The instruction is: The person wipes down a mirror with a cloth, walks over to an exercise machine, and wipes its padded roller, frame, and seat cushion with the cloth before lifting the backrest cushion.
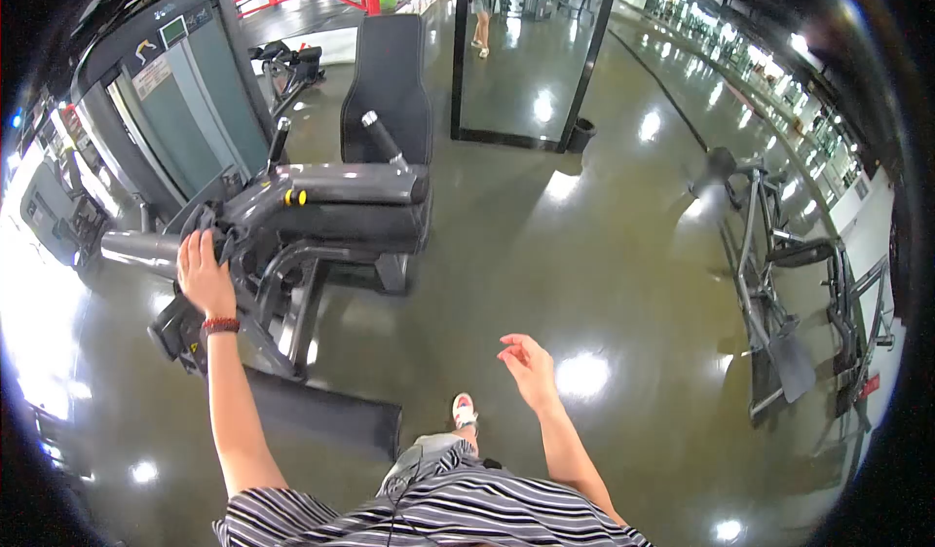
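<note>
My left hand (205, 276) reaches out to a grey and black leg exercise machine (355, 185) on the left. Its fingers press over what looks like a bunched black cloth (222, 227) on the machine's frame, beside the grey roller pad (138, 253). How far the fingers wrap around the cloth is partly hidden. A beaded red bracelet (221, 325) circles that wrist. My right hand (529, 370) hangs above the floor in front of my body, fingers loosely bent and apart, with nothing in it.
The machine's tall weight-stack housing (180, 94) and black backrest (388, 79) rise behind. A low black pad (321, 415) lies close to my legs. Ahead stand a framed mirror (526, 55) and a small black bin (581, 136). More gym equipment (779, 284) stands at right on the shiny floor.
</note>
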Tool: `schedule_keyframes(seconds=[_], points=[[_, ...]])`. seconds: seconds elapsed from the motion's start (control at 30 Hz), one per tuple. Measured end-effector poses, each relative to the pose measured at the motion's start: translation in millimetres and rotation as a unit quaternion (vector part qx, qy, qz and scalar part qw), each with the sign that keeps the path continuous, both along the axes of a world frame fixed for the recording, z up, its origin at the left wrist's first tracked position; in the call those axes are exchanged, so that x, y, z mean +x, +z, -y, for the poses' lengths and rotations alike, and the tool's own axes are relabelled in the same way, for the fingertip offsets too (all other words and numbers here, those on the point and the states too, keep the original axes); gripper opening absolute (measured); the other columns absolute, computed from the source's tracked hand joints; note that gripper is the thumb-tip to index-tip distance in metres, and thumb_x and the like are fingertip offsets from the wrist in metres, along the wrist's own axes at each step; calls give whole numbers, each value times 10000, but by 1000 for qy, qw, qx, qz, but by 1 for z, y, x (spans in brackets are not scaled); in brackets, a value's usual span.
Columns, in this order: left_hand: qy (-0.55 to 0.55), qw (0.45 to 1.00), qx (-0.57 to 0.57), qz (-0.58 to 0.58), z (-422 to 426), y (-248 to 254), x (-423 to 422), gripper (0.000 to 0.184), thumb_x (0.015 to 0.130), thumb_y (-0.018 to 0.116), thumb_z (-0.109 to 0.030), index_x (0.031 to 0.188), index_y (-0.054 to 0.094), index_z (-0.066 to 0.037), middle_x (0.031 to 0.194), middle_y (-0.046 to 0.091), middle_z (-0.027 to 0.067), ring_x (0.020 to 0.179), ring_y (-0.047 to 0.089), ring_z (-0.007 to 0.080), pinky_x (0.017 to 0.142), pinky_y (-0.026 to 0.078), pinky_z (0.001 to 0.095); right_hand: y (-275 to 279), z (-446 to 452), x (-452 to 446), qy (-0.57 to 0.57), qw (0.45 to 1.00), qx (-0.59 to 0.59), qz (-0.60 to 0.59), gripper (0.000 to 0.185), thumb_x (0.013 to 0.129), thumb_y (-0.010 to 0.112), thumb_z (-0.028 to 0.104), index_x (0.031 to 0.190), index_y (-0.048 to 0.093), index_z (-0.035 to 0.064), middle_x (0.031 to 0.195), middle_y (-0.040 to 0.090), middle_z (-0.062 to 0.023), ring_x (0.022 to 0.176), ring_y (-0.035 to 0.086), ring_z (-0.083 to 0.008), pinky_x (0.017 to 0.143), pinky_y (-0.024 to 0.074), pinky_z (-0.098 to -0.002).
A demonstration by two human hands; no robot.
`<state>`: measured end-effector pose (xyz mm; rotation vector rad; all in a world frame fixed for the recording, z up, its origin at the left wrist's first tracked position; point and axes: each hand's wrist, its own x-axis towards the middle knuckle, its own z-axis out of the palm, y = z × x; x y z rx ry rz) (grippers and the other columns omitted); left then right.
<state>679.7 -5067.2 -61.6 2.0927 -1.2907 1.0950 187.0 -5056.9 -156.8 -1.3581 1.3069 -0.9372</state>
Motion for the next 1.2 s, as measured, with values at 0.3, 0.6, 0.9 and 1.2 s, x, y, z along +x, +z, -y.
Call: schedule_keyframes(seconds=[0.3, 0.6, 0.9, 1.2], points=[[112, 993, -34, 16, 15, -7, -12, 574, 590, 762, -50, 1137, 605, -121, 1258, 577, -2, 1220, 498, 223, 997, 410, 386, 20, 124, 11, 86, 994, -42, -57, 252, 870, 580, 38, 1121, 592, 31, 860, 683, -70, 817, 643, -127, 753, 496, -262], [170, 985, 40, -10, 19, 7, -20, 567, 602, 761, -30, 1137, 585, -98, 1254, 566, 23, 1218, 489, 229, 1005, 398, 393, -13, 161, 100, 268, 963, -33, -26, 263, 859, 625, 116, 1110, 583, 46, 799, 656, -80, 726, 618, -164, 688, 490, -307], [162, 978, -88, -101, 38, 3, -41, 392, 740, 701, -32, 1112, 586, 10, 1092, 635, 170, 1013, 592, 327, 904, 441, 412, 9, 209, 170, 397, 916, -46, 39, 398, 871, 609, 128, 1243, 477, 72, 925, 663, -109, 853, 648, -225, 774, 503, -342], [-362, 553, -274, -699, 186, -30, -198, 322, 959, 491, -150, 1234, 518, 16, 1191, 589, 99, 1065, 566, 189, 897, 453, 329, 76, 296, 177, 484, 855, -176, 62, 879, 793, 691, 224, 1493, 178, 90, 1318, 415, -267, 1239, 410, -403, 1061, 323, -420]])
